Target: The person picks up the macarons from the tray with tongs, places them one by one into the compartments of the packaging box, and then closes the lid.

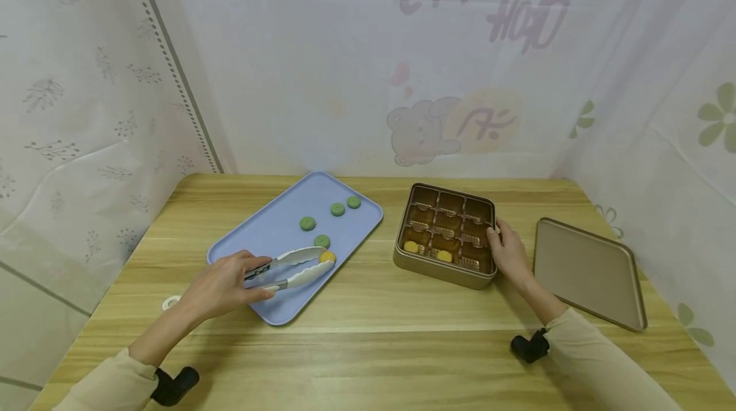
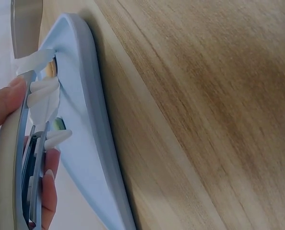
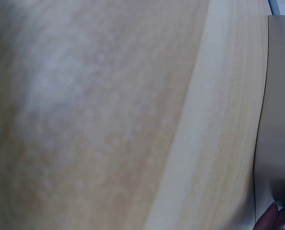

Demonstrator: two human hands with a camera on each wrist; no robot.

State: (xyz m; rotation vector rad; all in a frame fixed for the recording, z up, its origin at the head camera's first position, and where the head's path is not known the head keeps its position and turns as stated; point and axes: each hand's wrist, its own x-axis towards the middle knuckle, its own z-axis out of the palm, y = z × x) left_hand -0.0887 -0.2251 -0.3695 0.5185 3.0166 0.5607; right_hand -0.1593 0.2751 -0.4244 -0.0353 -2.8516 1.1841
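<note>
The step in hand appears to be picking up a yellow piece [image 1: 327, 257] with the tongs [image 1: 301, 277]: it lies near the edge of the blue tray [image 1: 253, 238], just beside a green piece [image 1: 322, 241], with the white tips on either side of it. The person's left hand [image 1: 221, 286] grasps the tongs, while the right hand [image 1: 508, 256] grips the right side of the brown box [image 1: 434, 270], thumb at the rim. The next move seems to call for squeezing the tips evenly and lifting without nudging the green neighbour, the box held steady meanwhile. In the box, two yellow pieces sit in the left and middle compartments of the nearest row. Whether the tips already press on the piece is hard to make out; the left wrist view shows it partly covered by them. The right hand's outer fingers are mostly hidden, and the right wrist view catches only fingertips at its lower corner. A white ring [image 1: 170, 302] on the table [image 1: 368, 360] is partly covered by the left arm.
</note>
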